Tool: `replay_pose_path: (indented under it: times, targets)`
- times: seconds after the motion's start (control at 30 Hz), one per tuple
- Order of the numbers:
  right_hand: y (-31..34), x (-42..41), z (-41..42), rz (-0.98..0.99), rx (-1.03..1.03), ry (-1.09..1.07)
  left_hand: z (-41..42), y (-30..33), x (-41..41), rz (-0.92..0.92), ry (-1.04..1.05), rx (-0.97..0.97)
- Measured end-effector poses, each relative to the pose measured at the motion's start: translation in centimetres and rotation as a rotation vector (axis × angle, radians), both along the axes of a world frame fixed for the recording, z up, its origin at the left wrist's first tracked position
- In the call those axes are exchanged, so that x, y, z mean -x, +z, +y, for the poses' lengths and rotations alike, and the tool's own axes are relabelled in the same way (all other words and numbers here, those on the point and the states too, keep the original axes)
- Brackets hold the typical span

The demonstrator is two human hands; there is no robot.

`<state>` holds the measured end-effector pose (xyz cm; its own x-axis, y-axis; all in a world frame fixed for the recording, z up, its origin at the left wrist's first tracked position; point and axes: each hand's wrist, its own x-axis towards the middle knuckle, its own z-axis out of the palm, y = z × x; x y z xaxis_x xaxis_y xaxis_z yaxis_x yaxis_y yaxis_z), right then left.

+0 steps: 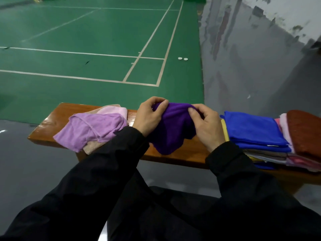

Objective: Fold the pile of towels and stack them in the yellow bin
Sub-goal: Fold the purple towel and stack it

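Left hand (149, 117) and right hand (205, 126) each pinch the purple towel (173, 129) (bunched) over the wooden bench (52, 122)

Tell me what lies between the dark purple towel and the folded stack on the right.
Nothing visible. Both hands, left hand and right hand, grip the dark purple towel; only bare wooden bench separates it from the folded stack. No yellow bin is visible.

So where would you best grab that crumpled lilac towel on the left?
Probably pinch the lilac towel at its near left corner, coming from the bench's front-left: that corner lies flat and free, while its right part disappears under the left sleeve.
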<state>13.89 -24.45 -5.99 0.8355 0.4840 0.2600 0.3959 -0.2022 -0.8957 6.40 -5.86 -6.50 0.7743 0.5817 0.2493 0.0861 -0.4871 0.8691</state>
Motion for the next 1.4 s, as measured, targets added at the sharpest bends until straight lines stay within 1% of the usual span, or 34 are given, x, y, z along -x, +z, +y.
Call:
replay_pose_path:
  times: [0.07,0.1,0.13,0.2,0.27,0.3,0.37,0.47,0.53,0.63,0.67,0.7,0.77,0.8,0.87,0.9,0.93,0.97,1.0,1.1,1.13,1.2,1.3,1.33,1.37,1.4]
  targets:
    - [0.5,-0.3,0.3,0.177,-0.12,0.014,-0.7,-0.5,0.7,0.017,-0.058,0.046]
    - [0.8,-0.3,0.6,0.274,-0.183,0.023,-1.3,-0.8,1.3,0.0,-0.082,0.017]
    - [1.1,-0.3,0.9,0.349,-0.239,0.029,-1.9,-1.0,2.1,-0.042,-0.119,-0.067]
    - [1.7,-0.1,1.5,0.479,-0.335,0.023,-3.3,-1.9,3.3,-0.132,-0.268,-0.288]
    - [2.2,0.4,1.7,0.623,-0.401,0.023,-4.8,-2.8,3.8,-0.137,-0.415,-0.457]
    - [2.3,0.6,1.7,0.678,-0.417,0.025,-5.5,-3.3,3.8,-0.116,-0.447,-0.488]
    - [2.2,0.8,1.6,0.723,-0.426,0.011,-6.4,-4.4,3.6,-0.106,-0.404,-0.458]
    - [2.6,0.5,1.2,0.753,-0.452,-0.005,-6.7,-5.0,3.1,-0.218,-0.215,-0.402]
    - [2.8,0.2,0.9,0.756,-0.432,-0.006,-6.6,-4.2,3.0,-0.204,-0.176,-0.375]
    - [2.4,-0.2,0.2,0.711,-0.364,-0.006,-6.8,-2.9,3.3,-0.15,-0.313,-0.391]
    - [2.2,-0.4,0.1,0.691,-0.332,-0.011,-6.9,-2.6,3.3,-0.153,-0.335,-0.368]
    - [2.2,-0.5,-0.1,0.664,-0.292,-0.011,-6.9,-2.4,3.3,-0.16,-0.332,-0.309]
    - [2.1,-0.8,-0.5,0.591,-0.218,0.009,-6.8,-2.2,3.2,-0.145,-0.357,-0.1]
    - [2.1,-1.0,-0.7,0.57,-0.199,0.032,-6.7,-2.1,3.2,-0.109,-0.43,0.02]
    - [2.2,-1.1,-1.0,0.594,-0.191,0.092,-6.6,-2.1,3.3,-0.028,-0.628,0.224]
    - [2.2,-1.1,-1.2,0.604,-0.188,0.114,-6.7,-1.9,3.3,-0.019,-0.68,0.313]
    - [2.2,-1.1,-1.3,0.611,-0.189,0.13,-6.9,-1.7,3.3,-0.041,-0.676,0.396]
    - [2.3,-1.0,-1.4,0.619,-0.194,0.144,-7.1,-1.4,3.2,-0.079,-0.627,0.433]
    - [2.4,-0.9,-1.5,0.638,-0.215,0.163,-7.4,-1.1,3.1,-0.115,-0.542,0.386]
    - [2.9,0.0,-1.3,0.665,-0.231,0.226,-8.3,-0.7,2.8,-0.176,-0.207,0.064]
    - [3.2,0.2,-1.2,0.654,-0.229,0.244,-8.5,-0.6,2.8,-0.207,-0.136,0.015]
    - [3.9,0.6,-1.1,0.651,-0.26,0.279,-8.3,-0.4,2.7,-0.255,-0.126,-0.069]
    - [5.1,0.8,-1.2,0.635,-0.287,0.303,-7.1,-0.1,2.4,-0.227,-0.228,-0.196]
    - [5.0,0.7,-1.3,0.588,-0.248,0.306,-6.8,-0.1,2.3,-0.214,-0.235,-0.198]
    - [4.8,0.6,-1.3,0.493,-0.166,0.3,-6.7,-0.3,2.2,-0.206,-0.221,-0.169]
    - [4.5,0.6,-1.4,0.363,-0.048,0.288,-6.7,-0.4,2.2,-0.203,-0.195,-0.093]
